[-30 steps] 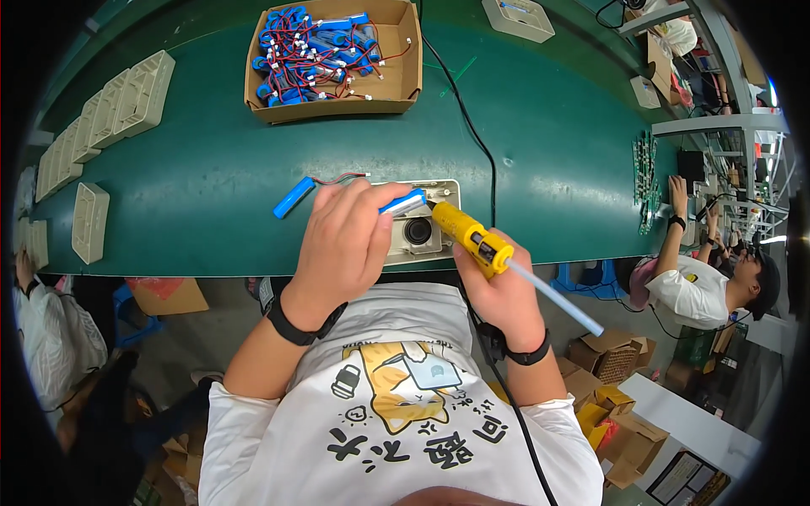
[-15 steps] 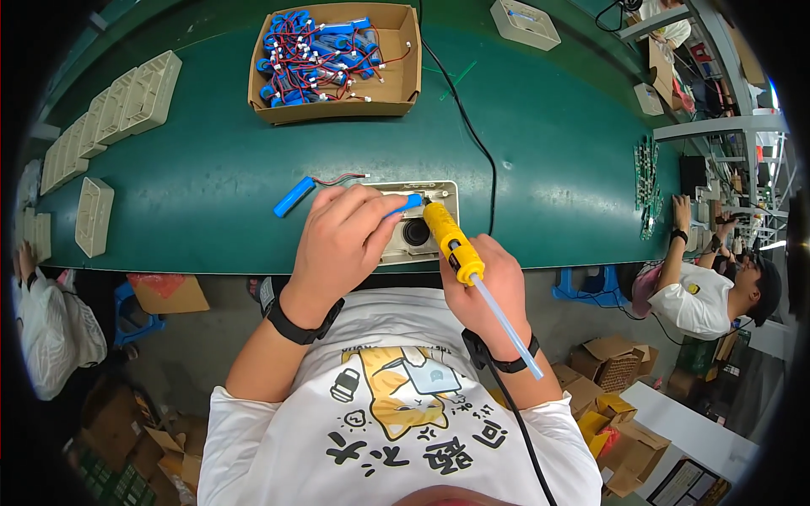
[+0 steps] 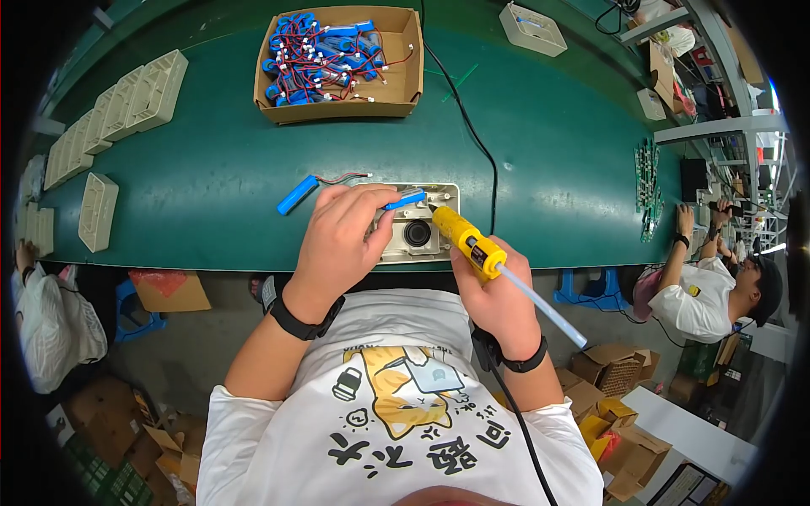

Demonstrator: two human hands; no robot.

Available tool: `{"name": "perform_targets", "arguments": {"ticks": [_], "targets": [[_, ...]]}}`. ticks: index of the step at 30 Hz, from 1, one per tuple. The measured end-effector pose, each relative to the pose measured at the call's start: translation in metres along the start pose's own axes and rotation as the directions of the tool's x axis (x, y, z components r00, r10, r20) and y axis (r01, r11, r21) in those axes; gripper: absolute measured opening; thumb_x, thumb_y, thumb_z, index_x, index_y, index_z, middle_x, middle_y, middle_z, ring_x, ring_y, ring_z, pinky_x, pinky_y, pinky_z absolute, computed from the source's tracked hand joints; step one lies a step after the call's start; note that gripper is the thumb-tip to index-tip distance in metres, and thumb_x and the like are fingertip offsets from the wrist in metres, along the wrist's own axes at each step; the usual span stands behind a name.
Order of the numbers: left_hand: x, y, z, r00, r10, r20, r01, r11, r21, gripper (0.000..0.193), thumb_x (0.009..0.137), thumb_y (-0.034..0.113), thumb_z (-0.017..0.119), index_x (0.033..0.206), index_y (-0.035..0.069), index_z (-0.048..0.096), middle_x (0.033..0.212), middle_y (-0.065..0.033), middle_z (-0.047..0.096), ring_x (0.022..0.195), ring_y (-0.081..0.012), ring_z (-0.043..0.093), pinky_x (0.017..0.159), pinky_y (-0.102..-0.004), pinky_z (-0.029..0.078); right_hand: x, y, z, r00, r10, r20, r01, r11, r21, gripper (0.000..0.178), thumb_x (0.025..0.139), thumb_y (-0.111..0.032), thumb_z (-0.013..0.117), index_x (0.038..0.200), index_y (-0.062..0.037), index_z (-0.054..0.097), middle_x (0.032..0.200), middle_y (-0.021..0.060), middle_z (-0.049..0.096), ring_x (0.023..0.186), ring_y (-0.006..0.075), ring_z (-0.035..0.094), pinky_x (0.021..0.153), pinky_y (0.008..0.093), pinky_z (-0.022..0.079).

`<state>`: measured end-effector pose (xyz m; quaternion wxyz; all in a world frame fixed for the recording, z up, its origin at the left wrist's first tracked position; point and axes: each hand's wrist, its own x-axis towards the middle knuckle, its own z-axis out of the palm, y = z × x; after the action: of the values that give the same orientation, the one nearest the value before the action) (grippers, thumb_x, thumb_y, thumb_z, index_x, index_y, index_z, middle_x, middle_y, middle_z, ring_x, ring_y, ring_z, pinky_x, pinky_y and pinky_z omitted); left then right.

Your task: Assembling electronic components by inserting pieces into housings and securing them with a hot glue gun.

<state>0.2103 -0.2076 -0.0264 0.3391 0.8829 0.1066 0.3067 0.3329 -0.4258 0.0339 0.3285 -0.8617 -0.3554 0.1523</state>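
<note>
A beige plastic housing (image 3: 453, 199) lies at the table's near edge, with a round black speaker (image 3: 417, 233) inside it. Over its far part, my left hand (image 3: 342, 236) is closed on a blue cylindrical battery (image 3: 410, 198), pinched between thumb and fingers; my fingers partly cover it. My right hand (image 3: 504, 295) grips a yellow hot glue gun (image 3: 462, 234), its dark nozzle by the battery's right end. A translucent glue stick (image 3: 544, 305) pokes out of its back. Another blue battery (image 3: 297, 196) with red and black leads lies left of the housing.
A cardboard box (image 3: 337, 110) of wired blue batteries stands at the far side. Beige housings (image 3: 152, 88) line the left; another (image 3: 99, 212) sits nearer. A black cable (image 3: 472, 126) crosses the table. Green circuit boards (image 3: 647, 190) lie right, near a co-worker (image 3: 704, 287).
My right hand has drawn the glue gun back to the right and toward me, tilting it flatter. More of the battery in my left hand shows. The whole view has shifted slightly.
</note>
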Motion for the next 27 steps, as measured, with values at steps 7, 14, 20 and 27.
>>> {"name": "perform_targets", "arguments": {"ticks": [7, 14, 20, 27], "targets": [[0.0, 0.001, -0.002, 0.999, 0.016, 0.037, -0.017, 1.0, 0.014, 0.027, 0.095, 0.003, 0.083, 0.12, 0.009, 0.074, 0.118, -0.0061, 0.084, 0.103, -0.0273, 0.078, 0.1, -0.0433, 0.052, -0.001, 0.006, -0.001, 0.999, 0.025, -0.024, -0.021, 0.99, 0.142, 0.017, 0.101, -0.014, 0.08, 0.099, 0.0026, 0.077, 0.084, 0.0197, 0.073, 0.072, 0.043, 0.07, 0.064, 0.0486, 0.054], [0.005, 0.004, -0.002, 0.996, 0.015, 0.085, -0.018, 0.999, 0.036, 0.023, 0.099, 0.008, 0.083, 0.119, 0.01, 0.074, 0.114, -0.0047, 0.084, 0.096, -0.0272, 0.077, 0.099, -0.0437, 0.051, -0.002, 0.017, -0.001, 0.999, 0.028, -0.017, -0.025, 0.988, 0.155, 0.017, 0.102, -0.015, 0.08, 0.102, 0.002, 0.079, 0.088, 0.0207, 0.077, 0.074, 0.0432, 0.073, 0.067, 0.0467, 0.058], [0.016, 0.002, -0.009, 0.987, 0.048, 0.154, -0.06, 0.996, 0.071, 0.021, 0.099, 0.008, 0.081, 0.119, 0.01, 0.076, 0.11, -0.0052, 0.08, 0.098, -0.0285, 0.075, 0.097, -0.0434, 0.051, -0.004, 0.019, 0.0, 0.996, -0.048, -0.071, 0.058, 0.987, 0.151, 0.022, 0.106, -0.015, 0.081, 0.114, 0.0051, 0.08, 0.084, 0.014, 0.078, 0.068, 0.0219, 0.07, 0.066, 0.0361, 0.055], [0.023, -0.008, -0.025, 0.926, 0.219, 0.309, -0.285, 0.94, 0.19, 0.015, 0.094, 0.012, 0.07, 0.108, 0.01, 0.074, 0.096, -0.0087, 0.065, 0.098, -0.0306, 0.07, 0.093, -0.0436, 0.053, -0.015, 0.031, 0.013, 0.998, 0.059, -0.027, -0.05, 0.969, 0.244, 0.024, 0.108, -0.012, 0.08, 0.125, 0.0054, 0.079, 0.097, 0.0069, 0.081, 0.081, 0.0148, 0.071, 0.073, 0.0359, 0.057]]}}
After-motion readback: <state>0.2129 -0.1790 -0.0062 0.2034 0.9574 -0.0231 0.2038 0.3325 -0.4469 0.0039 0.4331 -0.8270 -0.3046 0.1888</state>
